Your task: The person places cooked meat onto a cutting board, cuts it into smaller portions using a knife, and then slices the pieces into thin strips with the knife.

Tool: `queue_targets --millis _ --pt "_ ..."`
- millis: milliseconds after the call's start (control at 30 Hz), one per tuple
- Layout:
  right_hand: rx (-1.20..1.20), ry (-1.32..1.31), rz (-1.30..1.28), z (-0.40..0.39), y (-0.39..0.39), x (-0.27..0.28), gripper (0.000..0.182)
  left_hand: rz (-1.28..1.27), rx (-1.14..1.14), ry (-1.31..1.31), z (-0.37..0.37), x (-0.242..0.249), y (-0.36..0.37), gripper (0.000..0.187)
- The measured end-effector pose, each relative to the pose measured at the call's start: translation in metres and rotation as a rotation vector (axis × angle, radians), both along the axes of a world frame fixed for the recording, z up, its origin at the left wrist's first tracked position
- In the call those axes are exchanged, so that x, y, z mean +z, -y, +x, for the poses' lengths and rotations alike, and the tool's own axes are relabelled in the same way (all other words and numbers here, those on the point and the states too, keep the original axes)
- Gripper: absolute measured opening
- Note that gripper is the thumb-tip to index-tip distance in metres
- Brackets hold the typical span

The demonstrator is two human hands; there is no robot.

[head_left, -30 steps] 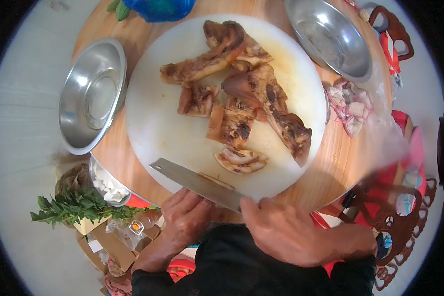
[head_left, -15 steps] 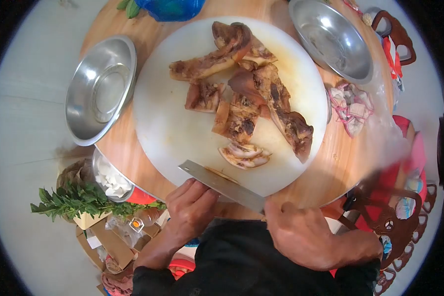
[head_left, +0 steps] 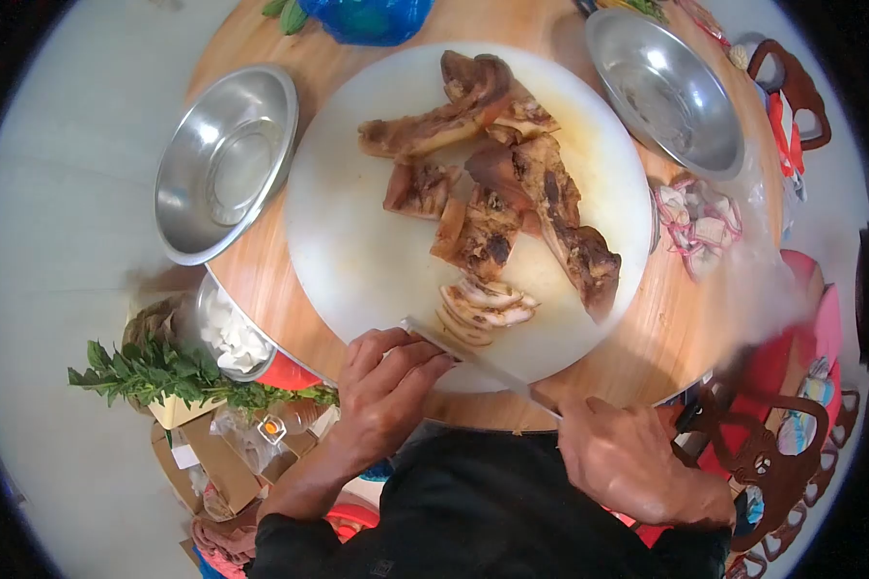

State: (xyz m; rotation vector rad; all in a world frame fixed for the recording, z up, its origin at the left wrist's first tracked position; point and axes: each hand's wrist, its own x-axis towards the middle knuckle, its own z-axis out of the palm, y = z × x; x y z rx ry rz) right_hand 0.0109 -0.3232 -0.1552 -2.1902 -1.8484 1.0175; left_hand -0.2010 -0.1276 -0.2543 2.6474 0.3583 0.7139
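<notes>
My right hand (head_left: 637, 458) is closed round the handle of a cleaver (head_left: 488, 369), whose blade slants over the near edge of a round white cutting board (head_left: 343, 261). Curled against the far end of the blade is my left hand (head_left: 388, 386); whatever lies under its fingers is hidden. Just beyond the blade lie several thin slices of meat (head_left: 488, 307). Larger brown cooked pieces of meat spread over the middle of the board: a long strip (head_left: 434, 121), a small chunk (head_left: 417, 188), a square piece (head_left: 478, 236) and a long slab (head_left: 555, 207).
A steel basin (head_left: 227, 164) stands left of the board, another basin (head_left: 666, 92) at the back right. A crumpled cloth (head_left: 695, 222) lies on the right of the wooden table (head_left: 280, 289). A blue bag (head_left: 367, 14) sits behind. Leafy greens (head_left: 154, 376) and a bowl (head_left: 208, 299) are at lower left.
A thin slice beside the blade now lies with the other slices. The blade has turned more edge-on, and my right hand has shifted slightly right. The whole view has moved a little.
</notes>
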Motion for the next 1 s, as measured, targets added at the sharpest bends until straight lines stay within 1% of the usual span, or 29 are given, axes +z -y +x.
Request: queue_targets --millis 33,100,233,300,367,467,567,633,767,833,1000 --pt "0.005 -0.001 0.0 0.001 0.001 -0.002 0.018 -0.027 -0.004 0.001 0.0 -0.001 0.002 0.037" --pt "-0.112 0.026 0.073 0.001 0.002 -0.009 0.02 -0.05 -0.007 -0.001 -0.001 -0.002 0.003 0.038" --pt "-0.094 -0.073 0.142 -0.008 -0.01 -0.007 0.02 -0.051 0.006 0.025 -0.003 -0.003 0.004 0.038" --pt "-0.086 -0.113 0.252 -0.014 -0.014 -0.015 0.02 -0.076 0.008 0.028 -0.004 -0.003 0.003 0.038" --pt "-0.059 -0.089 0.233 -0.016 -0.019 -0.015 0.022 -0.065 -0.013 -0.002 -0.005 -0.004 0.0 0.037" --pt "-0.037 -0.143 0.255 -0.018 -0.024 -0.019 0.022 -0.062 -0.013 0.014 -0.005 -0.008 -0.001 0.038" --pt "-0.003 -0.075 0.194 -0.022 -0.028 -0.018 0.019 -0.077 -0.032 -0.015 -0.008 -0.006 -0.003 0.035" --pt "0.051 0.04 0.182 -0.025 -0.031 -0.01 0.016 -0.083 -0.032 -0.001 -0.008 -0.007 -0.002 0.033" --pt "0.053 0.048 0.109 -0.024 -0.03 -0.005 0.019 -0.1 -0.019 -0.011 -0.005 -0.003 -0.001 0.029" --pt "0.065 0.01 0.109 -0.019 -0.026 -0.006 0.023 -0.098 -0.024 -0.006 -0.005 -0.006 -0.001 0.03" --pt "0.079 -0.001 0.053 -0.013 -0.023 0.001 0.023 -0.09 -0.031 0.005 -0.006 -0.007 -0.002 0.032"
